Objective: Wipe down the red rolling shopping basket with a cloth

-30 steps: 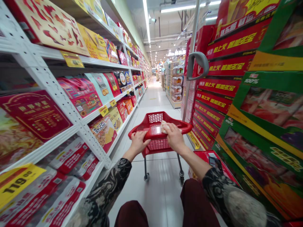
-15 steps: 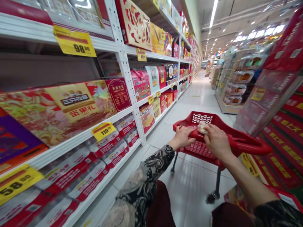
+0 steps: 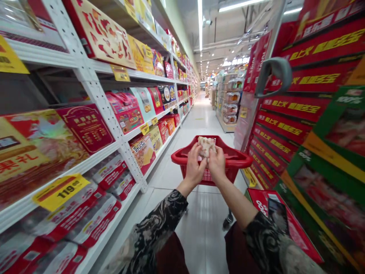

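Note:
A pale, crumpled cloth (image 3: pixel 207 146) with faint coloured marks is gripped between my two hands, just above the near rim of a red shopping cart (image 3: pixel 182 159). My left hand (image 3: pixel 196 163) has its fingers curled around the cloth's left side. On the other side, my right hand (image 3: pixel 216 163) pinches the cloth, its thumb near the left one. The cart's red handle bar runs behind and to both sides of my hands, and they hide its middle part.
White shelves (image 3: pixel 94 66) with gift boxes and bottle packs line the left. To the right stand stacked red cartons (image 3: pixel 299 106), a grey handle (image 3: pixel 273 76), and green boxes (image 3: pixel 336 182). A dark phone-like object (image 3: pixel 277 215) lies on a low red box. The tiled aisle (image 3: pixel 199 118) stretches ahead.
My hands have left the cart's handle and come together on the cloth, which is lifted and opened out more. The view has turned right, and the cart now faces straight down the aisle.

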{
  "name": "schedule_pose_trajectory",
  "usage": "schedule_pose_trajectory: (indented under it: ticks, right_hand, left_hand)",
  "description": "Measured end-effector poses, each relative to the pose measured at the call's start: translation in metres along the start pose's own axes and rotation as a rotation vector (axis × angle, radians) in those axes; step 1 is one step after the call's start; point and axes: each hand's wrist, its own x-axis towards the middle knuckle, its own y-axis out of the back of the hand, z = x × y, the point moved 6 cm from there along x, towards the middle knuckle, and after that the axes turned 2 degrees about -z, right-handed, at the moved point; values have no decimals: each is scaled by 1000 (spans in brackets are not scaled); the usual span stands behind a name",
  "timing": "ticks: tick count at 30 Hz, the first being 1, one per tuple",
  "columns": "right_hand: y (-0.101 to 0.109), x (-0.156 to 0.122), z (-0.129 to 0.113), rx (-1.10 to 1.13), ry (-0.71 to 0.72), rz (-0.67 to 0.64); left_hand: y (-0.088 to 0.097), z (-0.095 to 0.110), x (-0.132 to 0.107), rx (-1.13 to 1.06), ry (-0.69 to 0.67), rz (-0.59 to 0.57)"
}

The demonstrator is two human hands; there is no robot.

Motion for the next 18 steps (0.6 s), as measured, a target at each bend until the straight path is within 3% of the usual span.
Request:
schedule_pose_trajectory:
  ticks: [3, 6, 9, 12, 15, 18]
  right_hand:
    - [-7, -3, 8, 276, -181, 4]
    - [-25, -12, 7, 552, -305, -211]
    - [-35, -22, -1, 571, -321, -417]
    - [-20, -17, -12, 252, -134, -451]
    - [14, -4, -24, -255, 206, -309]
    - [42, 3, -14, -671, 318, -206]
  left_hand:
    - [-1, 9, -1, -8, -75, 48]
    - [-7, 2, 2, -49, -60, -61]
    - [-2, -17, 8, -76, 78, -102]
    - [14, -41, 16, -26, 223, -75]
    - [33, -60, 21, 193, 237, 31]
    - [23, -70, 19, 333, 190, -52]
